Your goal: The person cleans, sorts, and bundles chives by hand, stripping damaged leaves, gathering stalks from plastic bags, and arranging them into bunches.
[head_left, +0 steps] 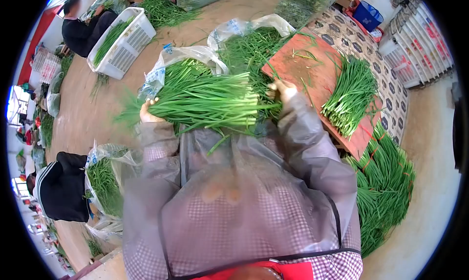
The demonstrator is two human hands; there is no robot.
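A large bunch of garlic chives (210,100) lies across in front of my chest, its pale cut ends to the right and its leafy tips to the left. My left hand (149,112) is closed around the leafy end from below and holds it up. Just right of the cut ends, my right hand (282,90) has its fingers curled together. Thin green blades show beside those fingers, but what they pinch is hidden. Beneath the bunch stand open plastic bags (193,53) full of loose chives (255,48).
An orange-red board (298,60) at right bears a sorted chive pile (352,95). Tied chive bundles (386,182) lie below it. A white crate (122,55) stands near a seated person (80,31). Another person (63,187) is at left beside a chive bag (105,182).
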